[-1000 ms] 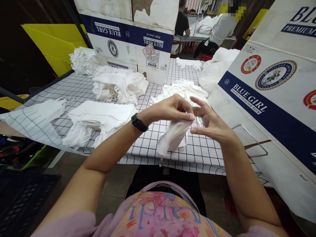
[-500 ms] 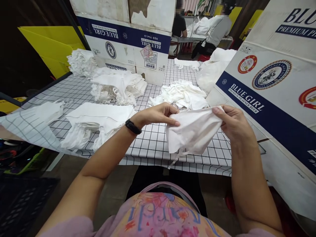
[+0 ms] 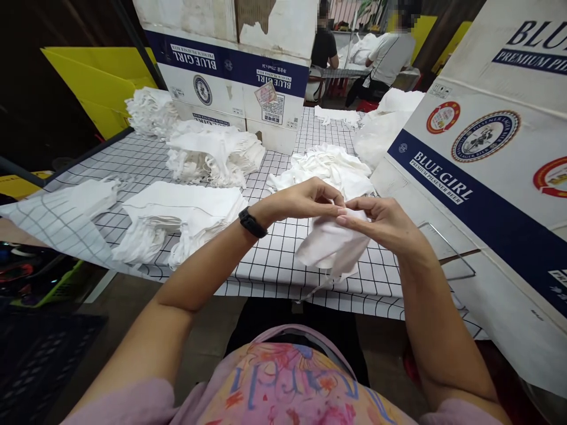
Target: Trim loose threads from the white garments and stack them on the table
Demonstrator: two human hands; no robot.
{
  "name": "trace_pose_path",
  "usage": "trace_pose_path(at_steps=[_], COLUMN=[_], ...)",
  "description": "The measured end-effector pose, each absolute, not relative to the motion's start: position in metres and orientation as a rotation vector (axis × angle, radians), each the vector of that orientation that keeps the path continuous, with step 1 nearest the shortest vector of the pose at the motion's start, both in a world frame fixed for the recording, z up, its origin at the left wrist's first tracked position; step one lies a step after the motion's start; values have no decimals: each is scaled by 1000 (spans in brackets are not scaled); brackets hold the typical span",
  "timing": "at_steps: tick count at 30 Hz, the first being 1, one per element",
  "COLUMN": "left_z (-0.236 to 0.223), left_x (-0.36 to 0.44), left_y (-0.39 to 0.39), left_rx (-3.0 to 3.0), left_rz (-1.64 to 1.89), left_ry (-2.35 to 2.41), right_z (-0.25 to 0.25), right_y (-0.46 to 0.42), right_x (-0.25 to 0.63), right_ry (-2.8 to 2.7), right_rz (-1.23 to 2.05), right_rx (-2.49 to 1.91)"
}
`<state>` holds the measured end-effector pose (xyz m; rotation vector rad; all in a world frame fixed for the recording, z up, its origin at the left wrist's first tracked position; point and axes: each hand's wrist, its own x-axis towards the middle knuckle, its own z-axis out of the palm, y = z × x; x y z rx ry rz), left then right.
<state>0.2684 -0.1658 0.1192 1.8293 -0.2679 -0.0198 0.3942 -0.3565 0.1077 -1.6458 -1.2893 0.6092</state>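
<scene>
Over the near edge of the table (image 3: 270, 260), just above its checked cover, a small piece of white cloth (image 3: 332, 242) hangs with its upper edge pinched and a thin strip trailing below. The left hand (image 3: 308, 199) grips that edge between thumb and fingers; the right hand (image 3: 384, 224) pinches it too, the fingertips of both meeting. A black band (image 3: 251, 222) circles the left wrist. Just beyond the hands lies a loose heap of white cloth (image 3: 330, 162). To the left are a flat stack of white pieces (image 3: 190, 200) and, farther back, a ruffled pile (image 3: 217, 147). A printed carton (image 3: 274, 136) stands behind that pile; a larger carton (image 3: 487, 177) leans at the right, a bent metal wire (image 3: 449, 242) against it. Beyond, two people (image 3: 325, 47) sit by another work surface.
</scene>
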Motion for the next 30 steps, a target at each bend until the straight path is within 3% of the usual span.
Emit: trace_pose_path(at_steps=[10,22,30], left_z=[103,122,157], left_x=[220,189,183], left_y=[-122,-113,-100], left_rx=[1783,1763,2155], left_rz=[-14,264,322], left_ry=[-73,-85,-2], right_z=[138,140,151], right_y=[-401,-417,-437], right_x=[423,446,458], right_ry=[-870,-782,-842], right_rz=[502,532,477], right_rx=[-1421,-1403,-1488])
